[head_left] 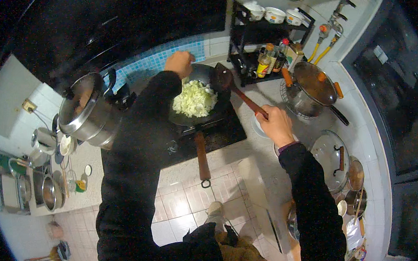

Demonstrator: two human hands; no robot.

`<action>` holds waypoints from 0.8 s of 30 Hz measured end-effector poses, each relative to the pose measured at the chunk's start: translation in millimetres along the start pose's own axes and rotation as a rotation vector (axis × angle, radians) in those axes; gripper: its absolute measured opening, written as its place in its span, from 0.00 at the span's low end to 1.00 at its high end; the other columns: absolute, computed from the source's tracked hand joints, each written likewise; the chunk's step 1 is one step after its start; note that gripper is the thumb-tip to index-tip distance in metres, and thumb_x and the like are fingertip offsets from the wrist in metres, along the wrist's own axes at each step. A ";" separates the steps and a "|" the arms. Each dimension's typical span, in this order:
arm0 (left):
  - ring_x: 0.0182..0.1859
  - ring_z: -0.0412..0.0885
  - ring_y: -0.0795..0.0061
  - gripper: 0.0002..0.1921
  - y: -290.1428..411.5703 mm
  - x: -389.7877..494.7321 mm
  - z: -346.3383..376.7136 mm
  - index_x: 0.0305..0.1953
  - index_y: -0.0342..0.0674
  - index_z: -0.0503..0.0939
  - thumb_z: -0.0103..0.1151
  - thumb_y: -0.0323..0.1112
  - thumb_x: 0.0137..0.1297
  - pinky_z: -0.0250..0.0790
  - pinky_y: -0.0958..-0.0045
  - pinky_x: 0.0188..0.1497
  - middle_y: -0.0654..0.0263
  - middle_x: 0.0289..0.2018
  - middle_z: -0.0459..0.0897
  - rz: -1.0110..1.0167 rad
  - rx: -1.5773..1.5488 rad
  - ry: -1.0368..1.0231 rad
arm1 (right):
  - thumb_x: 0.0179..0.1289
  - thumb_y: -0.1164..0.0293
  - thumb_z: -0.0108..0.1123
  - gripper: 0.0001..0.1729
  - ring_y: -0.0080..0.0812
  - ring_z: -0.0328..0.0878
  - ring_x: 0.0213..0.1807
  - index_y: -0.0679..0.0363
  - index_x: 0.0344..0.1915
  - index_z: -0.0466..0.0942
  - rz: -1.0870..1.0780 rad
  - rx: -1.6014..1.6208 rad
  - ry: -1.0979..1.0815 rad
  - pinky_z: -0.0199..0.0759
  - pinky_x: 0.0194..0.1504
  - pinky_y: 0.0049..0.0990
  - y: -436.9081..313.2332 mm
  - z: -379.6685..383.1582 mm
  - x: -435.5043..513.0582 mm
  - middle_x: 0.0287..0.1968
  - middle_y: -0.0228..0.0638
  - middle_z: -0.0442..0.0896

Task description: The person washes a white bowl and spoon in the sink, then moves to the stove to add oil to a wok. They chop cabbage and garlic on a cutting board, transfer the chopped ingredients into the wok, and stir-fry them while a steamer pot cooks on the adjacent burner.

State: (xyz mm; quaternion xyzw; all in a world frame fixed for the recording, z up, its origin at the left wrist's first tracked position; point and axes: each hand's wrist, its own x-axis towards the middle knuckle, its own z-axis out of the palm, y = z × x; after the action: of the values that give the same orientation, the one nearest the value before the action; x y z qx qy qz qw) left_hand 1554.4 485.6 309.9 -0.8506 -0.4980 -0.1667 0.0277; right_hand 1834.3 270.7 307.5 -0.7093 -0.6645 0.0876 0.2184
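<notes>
A dark wok [204,73] with a brown wooden handle rests on the black stove, holding a heap of chopped pale green cabbage [194,99]. My right hand [276,124] grips the reddish-brown handle of a wooden spatula [247,100], whose broad dark head is at the wok's right rim. Over the wok's upper left edge is my left hand [179,63], its fingers curled; whether it holds anything cannot be told. Part of a pale bowl [258,126] shows behind my right hand.
A large steel steamer pot [95,117] stands left of the wok. At the right are a glass-lidded pot [307,93], a large glass lid [327,158] and a black rack [237,40] with bottles and white lidded pots. A steel bowl [52,194] sits at the left counter.
</notes>
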 end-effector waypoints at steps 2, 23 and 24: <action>0.37 0.81 0.52 0.13 0.3 -6.3 12.7 0.42 0.48 0.82 0.56 0.34 0.52 0.74 0.56 0.42 0.53 0.34 0.83 0.011 0.058 -0.004 | 0.57 0.60 0.58 0.13 0.51 0.79 0.33 0.58 0.31 0.79 0.045 0.116 -0.085 0.70 0.36 0.43 9.0 1.3 -5.3 0.27 0.45 0.81; 0.46 0.77 0.72 0.16 606.4 -187.0 45.5 0.49 0.42 0.77 0.60 0.28 0.58 0.69 0.71 0.49 0.62 0.49 0.78 0.914 -1.008 -0.221 | 0.63 0.69 0.57 0.11 0.15 0.68 0.21 0.59 0.45 0.78 1.007 0.891 0.833 0.60 0.19 0.17 201.0 -130.8 -630.0 0.24 0.23 0.74; 0.49 0.77 0.69 0.17 662.3 -221.8 55.3 0.50 0.41 0.77 0.61 0.33 0.58 0.68 0.71 0.51 0.60 0.50 0.77 1.015 -1.054 -0.419 | 0.64 0.68 0.57 0.11 0.14 0.67 0.21 0.60 0.44 0.78 1.157 0.943 0.970 0.58 0.18 0.17 207.4 -138.3 -688.4 0.24 0.23 0.74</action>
State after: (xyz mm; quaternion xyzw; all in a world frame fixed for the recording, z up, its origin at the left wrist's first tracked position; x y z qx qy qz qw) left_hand 2036.2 -21.3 267.5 -0.8898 0.1048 -0.1844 -0.4041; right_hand 2009.3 -435.8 227.9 -0.7293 0.0687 0.1386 0.6664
